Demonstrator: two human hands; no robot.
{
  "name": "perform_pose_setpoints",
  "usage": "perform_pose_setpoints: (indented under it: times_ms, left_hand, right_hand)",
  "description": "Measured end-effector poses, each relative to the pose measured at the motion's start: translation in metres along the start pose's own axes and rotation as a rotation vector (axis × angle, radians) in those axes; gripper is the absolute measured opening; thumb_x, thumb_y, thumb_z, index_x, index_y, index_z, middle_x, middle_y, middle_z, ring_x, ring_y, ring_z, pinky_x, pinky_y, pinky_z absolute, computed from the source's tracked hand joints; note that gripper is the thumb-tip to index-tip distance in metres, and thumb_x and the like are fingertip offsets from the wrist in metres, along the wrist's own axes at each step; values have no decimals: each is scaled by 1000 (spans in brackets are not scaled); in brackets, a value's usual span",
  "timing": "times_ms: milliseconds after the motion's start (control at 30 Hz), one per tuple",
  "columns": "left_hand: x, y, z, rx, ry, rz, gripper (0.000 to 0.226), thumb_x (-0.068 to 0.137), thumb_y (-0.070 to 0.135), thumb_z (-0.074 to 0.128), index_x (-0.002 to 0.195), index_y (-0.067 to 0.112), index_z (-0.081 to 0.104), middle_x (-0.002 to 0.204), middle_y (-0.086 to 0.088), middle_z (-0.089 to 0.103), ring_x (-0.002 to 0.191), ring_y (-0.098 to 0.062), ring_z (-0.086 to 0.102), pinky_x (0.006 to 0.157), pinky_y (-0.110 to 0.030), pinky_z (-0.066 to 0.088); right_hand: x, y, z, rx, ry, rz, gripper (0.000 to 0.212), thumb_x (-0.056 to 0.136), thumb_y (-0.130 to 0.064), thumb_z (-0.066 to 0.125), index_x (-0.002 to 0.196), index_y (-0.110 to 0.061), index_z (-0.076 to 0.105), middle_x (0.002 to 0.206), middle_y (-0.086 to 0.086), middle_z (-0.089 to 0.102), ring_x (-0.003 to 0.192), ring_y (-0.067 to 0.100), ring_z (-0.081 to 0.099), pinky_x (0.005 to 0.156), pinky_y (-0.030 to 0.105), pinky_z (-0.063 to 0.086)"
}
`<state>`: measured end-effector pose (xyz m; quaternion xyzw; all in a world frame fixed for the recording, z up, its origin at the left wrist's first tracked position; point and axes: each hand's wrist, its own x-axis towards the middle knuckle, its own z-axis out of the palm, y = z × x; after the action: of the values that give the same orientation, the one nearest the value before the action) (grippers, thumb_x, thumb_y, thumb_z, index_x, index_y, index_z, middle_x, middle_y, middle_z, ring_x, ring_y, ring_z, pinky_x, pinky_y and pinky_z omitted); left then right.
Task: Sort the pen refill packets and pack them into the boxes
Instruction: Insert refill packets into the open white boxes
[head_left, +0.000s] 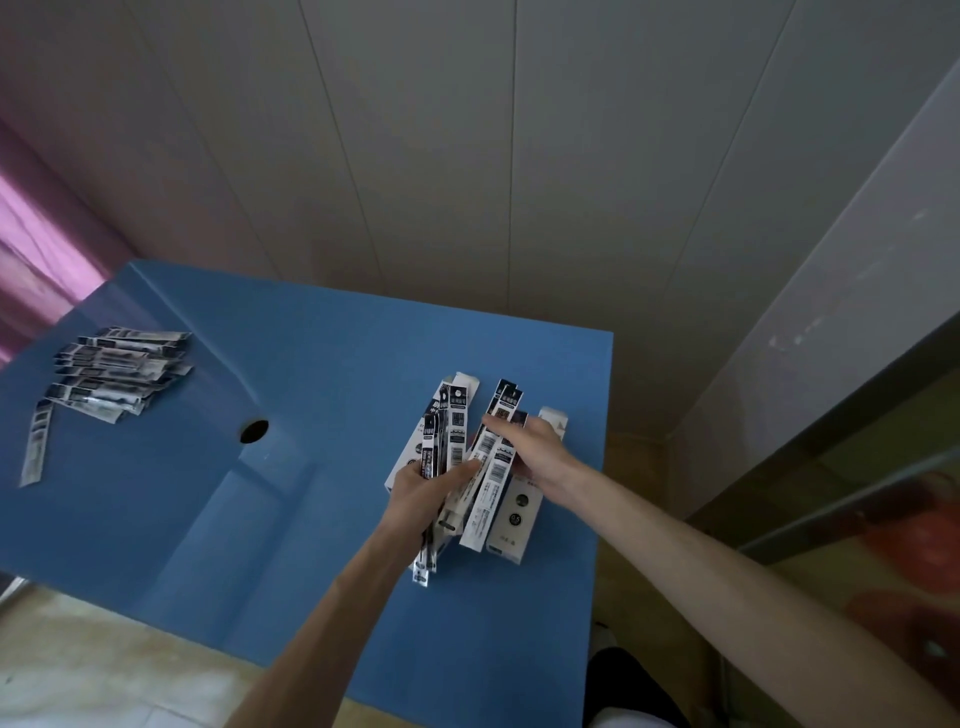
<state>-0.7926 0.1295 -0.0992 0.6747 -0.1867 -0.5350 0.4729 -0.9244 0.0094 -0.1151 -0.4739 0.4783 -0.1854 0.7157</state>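
- Pale panelled walls stood behind the blue bench (322, 364).
- Her left hand (423, 491) gripped a fanned bundle of refill packets (457, 441) above the white boxes (519, 514).
- Her right hand (530, 447) pinched the upper packets, fingers curled on them.
- A loose pile of packets (117, 371) lay well apart, far left.
- That fan looked likely to slip and mix the sorts if the grip eased.
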Motion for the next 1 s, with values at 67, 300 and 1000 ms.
perform_pose_setpoints:
  times_ms: [67, 300, 1000]
  left_hand:
    - [0, -1, 2, 28, 27, 38, 33, 83, 21, 85, 107, 2, 71, 94, -9, 80, 88, -28, 78, 83, -42, 62]
    - [-1, -4, 10, 59, 22, 88, 25, 82, 13, 85, 100, 3, 70, 84, -4, 80, 77, -20, 78, 58, -19, 57]
    - [16, 0, -12, 314, 189, 171, 59, 81, 54, 70, 93, -4, 69, 73, -1, 70, 62, -21, 55, 56, -36, 47]
  right_hand:
    - [-4, 0, 1, 23, -4, 21, 61, 88, -44, 76, 129, -3, 58, 123, 10, 70, 121, 29, 64, 105, 45, 51]
    - [-1, 5, 0, 44, 49, 49, 50, 86, -39, 81, 114, -9, 53, 117, 7, 64, 111, 16, 60, 101, 39, 52]
    - [20, -42, -70, 564, 195, 65, 18, 84, -3, 79, 97, 5, 69, 92, 16, 73, 69, 21, 71, 55, 23, 59]
